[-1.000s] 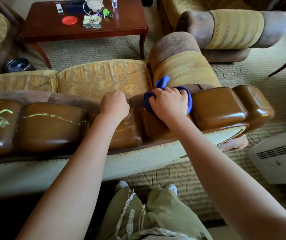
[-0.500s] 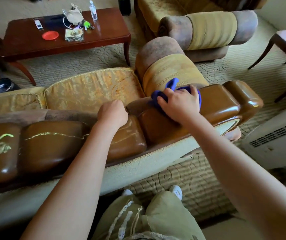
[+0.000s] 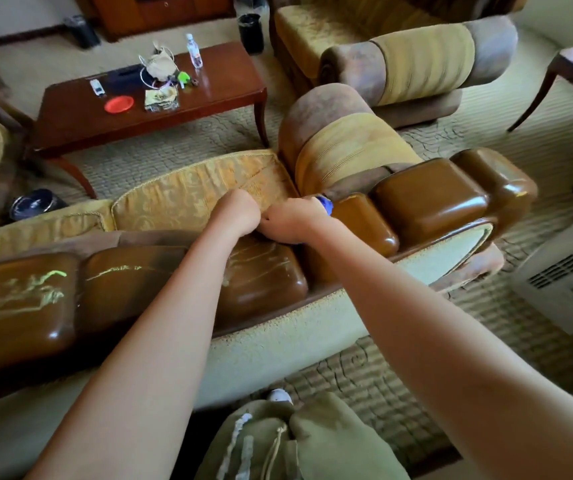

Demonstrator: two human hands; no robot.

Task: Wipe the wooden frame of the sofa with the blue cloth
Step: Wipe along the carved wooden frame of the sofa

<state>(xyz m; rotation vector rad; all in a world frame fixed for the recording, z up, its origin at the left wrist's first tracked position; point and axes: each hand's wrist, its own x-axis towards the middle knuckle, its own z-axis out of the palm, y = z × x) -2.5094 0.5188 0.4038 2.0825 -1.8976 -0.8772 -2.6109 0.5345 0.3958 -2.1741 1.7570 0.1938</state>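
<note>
Your knees in green trousers (image 3: 298, 441) are nearest. Beyond them runs the glossy wooden frame (image 3: 260, 278) of the sofa back. Your left hand (image 3: 240, 211) rests fisted on its top edge, holding nothing. Touching it, your right hand (image 3: 293, 220) grips the blue cloth (image 3: 324, 203) against the frame; only a corner shows. Farther off stands a coffee table (image 3: 226, 95).

Right hand (image 3: 293, 220) presses blue cloth (image 3: 325, 203) on wooden frame (image 3: 430, 199).
</note>
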